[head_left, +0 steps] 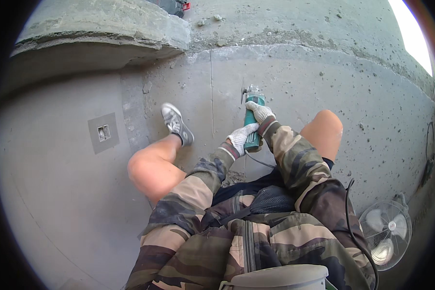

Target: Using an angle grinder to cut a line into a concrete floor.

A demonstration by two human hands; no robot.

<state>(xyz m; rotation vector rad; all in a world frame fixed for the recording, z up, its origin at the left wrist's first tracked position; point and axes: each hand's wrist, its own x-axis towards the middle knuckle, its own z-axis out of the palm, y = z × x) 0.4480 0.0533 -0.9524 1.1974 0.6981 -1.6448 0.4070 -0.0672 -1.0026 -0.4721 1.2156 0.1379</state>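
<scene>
Both my hands, in white knitted gloves, are closed around a teal angle grinder [253,117]. Wrapped round its rear body is my left hand [241,138]. Farther forward, close to the gear head, sits my right hand [260,111]. The thin cutting disc [242,92] stands edge-on at the left of the head, over the grey concrete surface; whether it touches is hard to tell. A power cord [261,160] leaves the rear end toward my lap. Left of the grinder, a straight thin groove [211,92] runs through the concrete.
My sneaker [176,123] stands left of the groove. Farther left, a square recessed box [104,132] is set in a grey surface. A concrete ledge [106,24] juts in at upper left. A caged fan [385,232] stands at lower right, near a black cable [351,217]. Crumbs of rubble [217,18] lie about.
</scene>
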